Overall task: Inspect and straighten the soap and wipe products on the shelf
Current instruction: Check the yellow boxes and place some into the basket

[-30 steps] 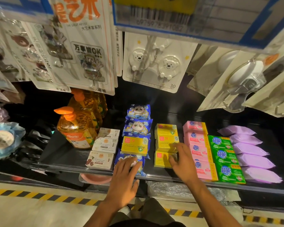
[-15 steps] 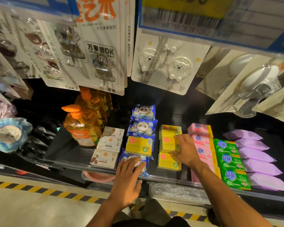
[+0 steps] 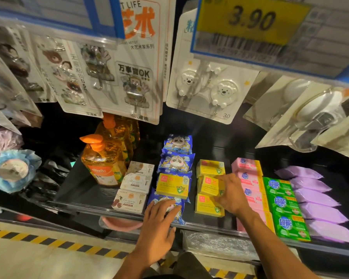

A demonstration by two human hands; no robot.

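Note:
Rows of soap and wipes lie on a black shelf point(image 3: 79, 194). My left hand point(image 3: 159, 220) rests with straight fingers on the front blue panda wipe pack point(image 3: 177, 215). A stray yellow soap box point(image 3: 172, 185) lies across the blue pack row behind it. My right hand point(image 3: 233, 195) grips the middle yellow soap box point(image 3: 208, 186) in the yellow column, fingers on its top and thumb at its front edge. That box sits slightly tilted. White soap boxes point(image 3: 136, 183) stand to the left; pink soap point(image 3: 250, 182), green soap point(image 3: 280, 200) and purple wipe packs point(image 3: 314, 200) to the right.
Orange pump bottles point(image 3: 101, 164) stand at the shelf's left. Carded hooks point(image 3: 206, 89) hang low over the back of the shelf, and a price tag point(image 3: 250, 23) juts out above. A blue bath sponge point(image 3: 12, 170) hangs at far left. Striped floor tape point(image 3: 48, 242) runs below.
My right hand moved from the front yellow box back to the middle one and took hold of it. My left hand stayed on the front blue pack. The camera came closer.

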